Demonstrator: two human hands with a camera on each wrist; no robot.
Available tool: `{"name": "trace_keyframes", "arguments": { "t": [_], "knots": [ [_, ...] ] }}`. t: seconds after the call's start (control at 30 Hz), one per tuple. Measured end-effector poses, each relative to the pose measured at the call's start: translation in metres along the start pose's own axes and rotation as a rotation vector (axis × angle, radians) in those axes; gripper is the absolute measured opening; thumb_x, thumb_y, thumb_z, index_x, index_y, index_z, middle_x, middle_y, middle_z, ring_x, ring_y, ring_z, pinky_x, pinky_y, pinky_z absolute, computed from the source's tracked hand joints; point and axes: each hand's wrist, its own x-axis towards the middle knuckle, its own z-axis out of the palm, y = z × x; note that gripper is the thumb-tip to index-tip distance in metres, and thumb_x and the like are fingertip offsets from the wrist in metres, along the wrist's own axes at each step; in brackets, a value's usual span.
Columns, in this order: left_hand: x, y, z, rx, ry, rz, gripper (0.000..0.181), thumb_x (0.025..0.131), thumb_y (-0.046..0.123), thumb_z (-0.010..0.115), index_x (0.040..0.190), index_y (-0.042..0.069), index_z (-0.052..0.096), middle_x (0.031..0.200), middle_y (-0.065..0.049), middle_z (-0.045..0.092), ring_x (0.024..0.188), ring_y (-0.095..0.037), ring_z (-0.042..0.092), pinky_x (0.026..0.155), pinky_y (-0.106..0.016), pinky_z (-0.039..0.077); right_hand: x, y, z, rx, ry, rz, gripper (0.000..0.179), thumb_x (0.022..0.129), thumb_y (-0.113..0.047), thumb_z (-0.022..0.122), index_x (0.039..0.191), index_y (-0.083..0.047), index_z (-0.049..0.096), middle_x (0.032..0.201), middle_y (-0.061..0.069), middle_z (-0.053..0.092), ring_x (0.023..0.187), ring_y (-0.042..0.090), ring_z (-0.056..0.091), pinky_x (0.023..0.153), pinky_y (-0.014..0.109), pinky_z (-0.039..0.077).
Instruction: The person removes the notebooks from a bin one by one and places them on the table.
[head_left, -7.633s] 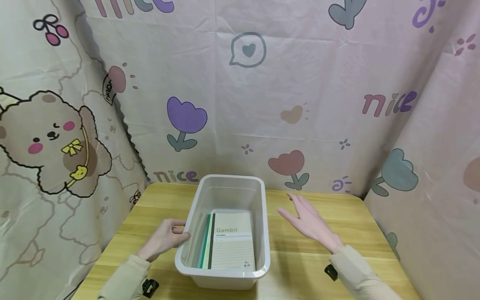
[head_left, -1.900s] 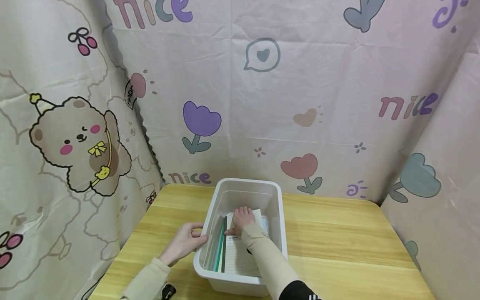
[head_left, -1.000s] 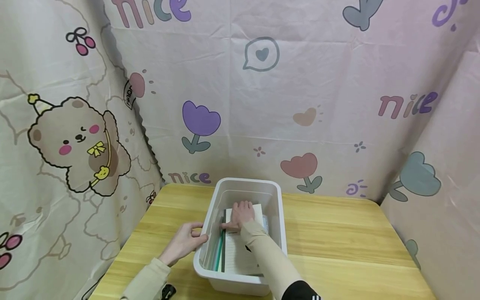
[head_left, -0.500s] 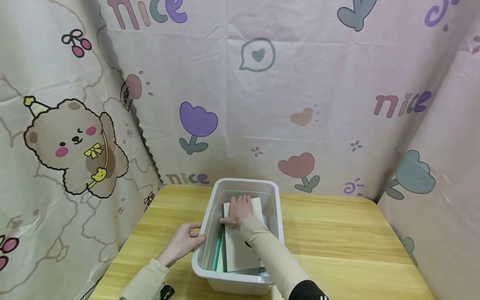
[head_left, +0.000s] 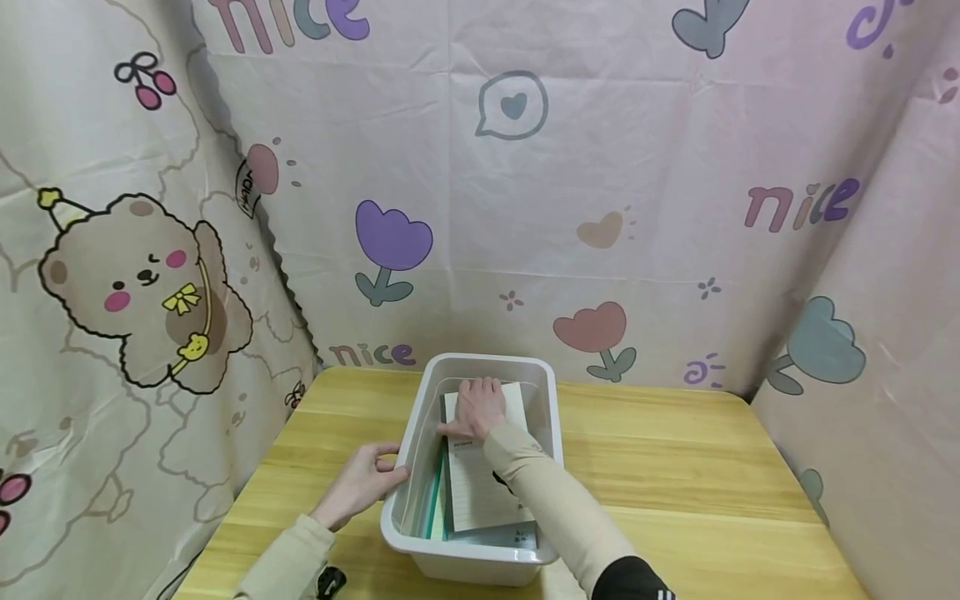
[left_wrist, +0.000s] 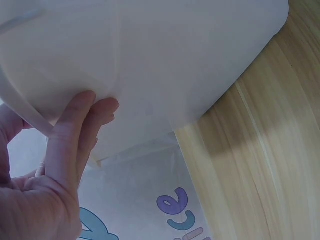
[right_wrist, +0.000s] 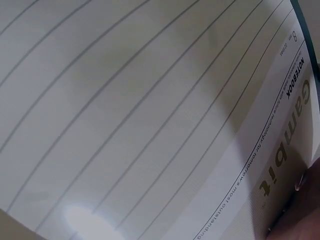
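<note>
A white plastic bin [head_left: 476, 568] stands on the table with notebooks inside. My left hand [head_left: 360, 483] pinches its left rim; the left wrist view shows the fingers [left_wrist: 75, 120] over the bin's wall. Inside the bin, my right hand [head_left: 482, 408] holds a lined-cover "Gambit" notebook [head_left: 487, 492] near its far end, thumb at the dark spine and fingers over the cover. The right wrist view shows that cover [right_wrist: 135, 110] close up. Beneath the notebook shows the near end of another notebook [head_left: 491, 535]. A green-edged notebook [head_left: 432, 508] lies along the left side.
The wooden table [head_left: 660, 475] extends to both sides of the bin. A patterned cloth [head_left: 510, 208] hangs behind it, with more cloth at left and right. A black wrist device [head_left: 331, 582] sits by the left sleeve.
My right hand has come into the bin and taken hold of the top notebook, shifting it toward the far end and uncovering the notebook below. My left hand stays on the rim.
</note>
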Motion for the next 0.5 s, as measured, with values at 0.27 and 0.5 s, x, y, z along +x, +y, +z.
{"name": "trace_keyframes", "arguments": {
  "t": [0.27,0.5],
  "knots": [
    [0.0,0.001,-0.001,0.001,-0.001,0.002,0.053,0.094,0.003,0.058,0.136,-0.024,0.041,0.112,-0.04,0.067,0.094,-0.046,0.073,0.072,-0.043,0.067,0.003,0.006,-0.018,0.023,0.003,-0.024,0.08,0.068,-0.084,0.063,0.101,-0.011,0.059,0.102,0.009,0.067,0.098,0.025,0.061,0.086,0.034,0.048],
    [0.0,0.001,-0.001,-0.007,-0.006,0.001,0.052,0.094,0.003,0.058,0.136,-0.023,0.042,0.112,-0.04,0.067,0.095,-0.046,0.073,0.073,-0.044,0.067,0.002,0.013,-0.044,0.067,0.026,-0.047,0.079,0.07,-0.082,0.063,0.105,-0.011,0.061,0.109,0.011,0.069,0.103,0.027,0.062,0.089,0.036,0.049]
  ]
}}
